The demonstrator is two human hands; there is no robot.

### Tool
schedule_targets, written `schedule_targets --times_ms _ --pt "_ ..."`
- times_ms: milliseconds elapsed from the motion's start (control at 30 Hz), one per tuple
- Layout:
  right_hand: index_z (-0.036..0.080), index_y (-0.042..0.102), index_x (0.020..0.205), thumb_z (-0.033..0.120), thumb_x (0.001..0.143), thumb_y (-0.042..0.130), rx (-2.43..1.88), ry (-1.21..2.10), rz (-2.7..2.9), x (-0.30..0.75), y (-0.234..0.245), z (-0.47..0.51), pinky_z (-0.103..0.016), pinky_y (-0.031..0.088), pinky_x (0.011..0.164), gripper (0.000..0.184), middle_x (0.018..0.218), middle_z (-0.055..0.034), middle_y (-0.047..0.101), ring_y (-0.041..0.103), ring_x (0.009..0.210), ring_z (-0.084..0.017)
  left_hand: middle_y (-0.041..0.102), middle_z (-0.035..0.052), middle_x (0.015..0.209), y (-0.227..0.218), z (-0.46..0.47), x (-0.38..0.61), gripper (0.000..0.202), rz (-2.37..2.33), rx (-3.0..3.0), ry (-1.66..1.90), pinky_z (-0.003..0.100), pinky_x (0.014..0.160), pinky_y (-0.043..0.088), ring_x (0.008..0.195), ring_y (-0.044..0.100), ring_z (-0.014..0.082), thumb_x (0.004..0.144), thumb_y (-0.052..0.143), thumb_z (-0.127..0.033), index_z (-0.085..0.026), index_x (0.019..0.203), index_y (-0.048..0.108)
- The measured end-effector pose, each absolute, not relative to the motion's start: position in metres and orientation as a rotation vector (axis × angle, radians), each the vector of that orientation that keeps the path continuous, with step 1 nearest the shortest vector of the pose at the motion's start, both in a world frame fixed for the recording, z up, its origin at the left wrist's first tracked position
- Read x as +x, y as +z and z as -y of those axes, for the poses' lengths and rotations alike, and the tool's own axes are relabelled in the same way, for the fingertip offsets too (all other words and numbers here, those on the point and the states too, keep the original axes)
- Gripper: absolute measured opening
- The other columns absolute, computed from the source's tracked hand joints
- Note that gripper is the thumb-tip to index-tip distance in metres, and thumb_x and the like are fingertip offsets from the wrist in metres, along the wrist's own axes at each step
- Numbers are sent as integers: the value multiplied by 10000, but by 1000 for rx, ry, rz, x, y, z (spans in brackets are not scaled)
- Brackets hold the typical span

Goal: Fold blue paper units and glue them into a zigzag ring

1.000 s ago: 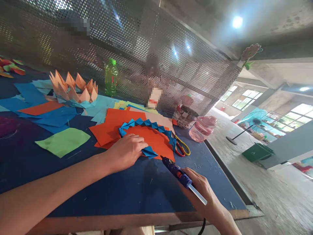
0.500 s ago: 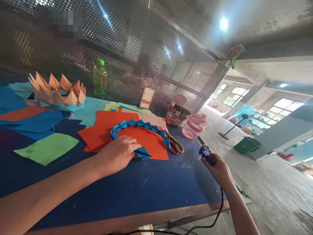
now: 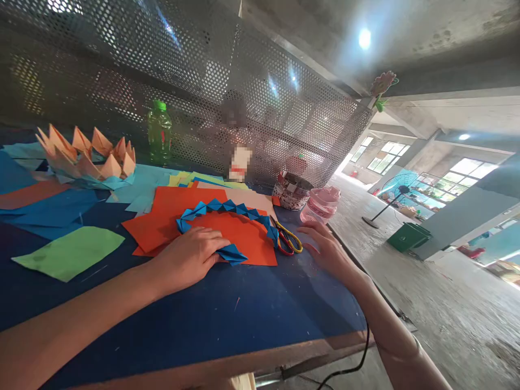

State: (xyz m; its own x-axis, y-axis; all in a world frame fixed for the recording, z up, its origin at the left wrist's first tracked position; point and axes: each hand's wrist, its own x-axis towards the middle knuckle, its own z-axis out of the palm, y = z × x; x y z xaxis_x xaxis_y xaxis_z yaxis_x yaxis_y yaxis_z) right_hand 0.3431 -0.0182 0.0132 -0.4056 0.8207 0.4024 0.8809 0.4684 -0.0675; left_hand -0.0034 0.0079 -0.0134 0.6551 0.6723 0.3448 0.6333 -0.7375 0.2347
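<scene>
My left hand [image 3: 187, 257] lies on the lower end of a curved strip of folded blue paper triangles [image 3: 227, 208], holding it against a sheet of orange paper [image 3: 239, 238]. The strip arcs across the orange sheets. My right hand [image 3: 325, 249] is open and empty, with its fingers spread just right of a pair of yellow-and-red-handled scissors [image 3: 289, 242]. The hand is not touching them. A pale orange folded paper lotus [image 3: 85, 154] sits at the far left.
The dark blue table [image 3: 162, 314] holds blue and green paper sheets [image 3: 67, 252], a green bottle [image 3: 160, 131], a patterned cup [image 3: 290, 189] and a pink plastic container [image 3: 320, 205]. A perforated metal screen [image 3: 260, 103] stands behind. A black cord [image 3: 349, 368] hangs below the table edge.
The glue gun has left my right hand and is out of view. That hand is now open and has moved left, close to the scissors. My left hand stays on the strip.
</scene>
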Motion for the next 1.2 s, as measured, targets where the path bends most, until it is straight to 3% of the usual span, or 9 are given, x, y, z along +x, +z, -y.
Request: schedule_targets --times_ms 200,333,467,633,833,1067,1200 --pt "213 535 1206 -13 794 432 -1306 -198 2656 305 16 -36 -312 471 798 482 1052 -79 545 558 920 -175 683 58 1069 -12 -10 -5 351 -1034 2730 581 373 886 444 1019 600 235 824 465 -102 -219 1100 647" --pt "234 525 1229 -74 720 408 -1258 -130 2810 298 14 -48 -285 454 804 606 1030 -65 554 543 963 -176 679 60 1085 -10 -8 -4 376 -1046 2708 506 363 878 455 1031 600 235 831 440 -92 -227 1125 632" --pt "220 612 1107 -99 673 373 -1261 -62 2835 292 17 -53 -269 451 802 589 1028 -57 570 542 972 -165 659 63 1149 -12 -8 -4 421 -1059 2687 491 361 867 462 1065 587 240 813 443 -75 -233 1172 597" --pt "193 677 987 -59 723 429 -1238 -49 2716 286 19 -53 -273 455 799 441 947 -49 580 546 929 -161 638 64 1179 -11 -7 -4 455 -1000 2641 505 339 882 453 1086 581 227 788 451 -72 -231 1203 549" --pt "238 734 924 116 800 610 -1202 -164 2561 270 15 -36 -286 439 725 212 883 -48 530 513 828 -164 677 34 1106 -3 -1 -4 429 -956 2574 438 289 769 468 1004 634 218 783 428 -69 -261 1150 538" --pt "270 729 888 217 817 650 -1156 -199 2418 250 14 -17 -384 399 857 119 1155 -53 598 468 1081 -238 710 32 1007 2 -4 -7 277 -1069 2621 438 276 679 452 901 670 229 841 479 -180 -262 1084 582" --pt "270 717 910 170 827 629 -1131 -92 2289 243 12 -7 -376 376 874 157 921 -18 702 532 996 -212 721 26 910 4 -6 -9 237 -1166 2621 398 271 609 430 842 679 234 851 508 -234 -256 1079 568"
